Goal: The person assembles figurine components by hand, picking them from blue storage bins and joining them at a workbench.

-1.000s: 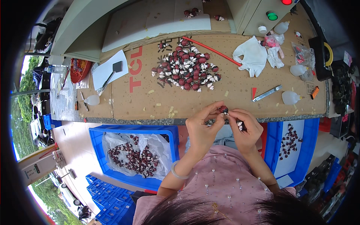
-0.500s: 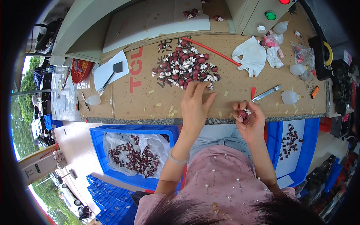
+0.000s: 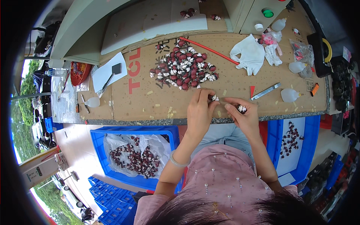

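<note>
Dark-red and white pieces are the items in hand. One piece [image 3: 215,98] is pinched at the fingertips of the left hand [image 3: 200,112], which lies on the cardboard sheet [image 3: 150,93] at the near edge of the heap [image 3: 184,69]. A second piece [image 3: 241,108] is held in the curled fingers of the right hand [image 3: 243,117], just beside the left and slightly nearer the body. Both hands are closed narrowly on their pieces; neither is spread.

The heap lies straight ahead of the hands, away from the body, its spread running roughly left to right across the sheet. The left hand is the nearer to it, almost touching the closest pieces; the right is set further off.

A red rod [image 3: 208,50] lies slantwise beyond the heap, with a white glove [image 3: 249,54] to its right. Below the bench edge, a blue bin [image 3: 101,138] holding more such pieces sits to the left, and a second bin [image 3: 309,150] to the right.
</note>
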Demonstrator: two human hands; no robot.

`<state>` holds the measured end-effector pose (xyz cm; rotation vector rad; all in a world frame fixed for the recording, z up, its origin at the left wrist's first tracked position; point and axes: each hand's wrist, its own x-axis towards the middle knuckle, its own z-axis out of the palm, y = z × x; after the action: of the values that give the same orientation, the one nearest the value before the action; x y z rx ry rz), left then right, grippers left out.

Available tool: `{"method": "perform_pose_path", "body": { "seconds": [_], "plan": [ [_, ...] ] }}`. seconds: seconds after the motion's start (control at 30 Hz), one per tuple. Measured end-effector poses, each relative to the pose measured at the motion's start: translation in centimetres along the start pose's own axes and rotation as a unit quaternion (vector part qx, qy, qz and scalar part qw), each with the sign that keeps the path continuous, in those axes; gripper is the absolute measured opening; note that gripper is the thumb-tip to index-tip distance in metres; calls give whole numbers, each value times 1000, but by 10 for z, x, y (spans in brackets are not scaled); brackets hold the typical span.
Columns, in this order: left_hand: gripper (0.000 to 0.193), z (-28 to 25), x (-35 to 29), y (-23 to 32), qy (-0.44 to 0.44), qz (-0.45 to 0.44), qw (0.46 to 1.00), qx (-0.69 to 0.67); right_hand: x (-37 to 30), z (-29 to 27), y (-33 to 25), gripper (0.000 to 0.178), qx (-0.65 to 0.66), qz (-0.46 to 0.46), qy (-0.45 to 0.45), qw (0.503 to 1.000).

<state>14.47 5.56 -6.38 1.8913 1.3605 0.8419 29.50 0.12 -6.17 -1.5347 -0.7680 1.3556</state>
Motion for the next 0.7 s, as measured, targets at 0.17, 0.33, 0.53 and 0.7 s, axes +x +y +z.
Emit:
{"method": "perform_pose_path", "body": {
  "seconds": [0.17,0.33,0.53,0.7],
  "plan": [
    [39,-7,2,7,-3,-76,987,-143,1,12,-6,21,-51,5,1,999],
    [44,-17,-11,15,31,-6,986,-162,-12,14,-13,19,35,-5,-32,999],
    [38,-18,-16,18,32,-42,951,-304,-20,18,-14,19,-174,-289,69,939],
    [31,-19,-21,20,18,-105,920,-377,-22,18,-14,21,-212,-351,106,906]
  ]
}}
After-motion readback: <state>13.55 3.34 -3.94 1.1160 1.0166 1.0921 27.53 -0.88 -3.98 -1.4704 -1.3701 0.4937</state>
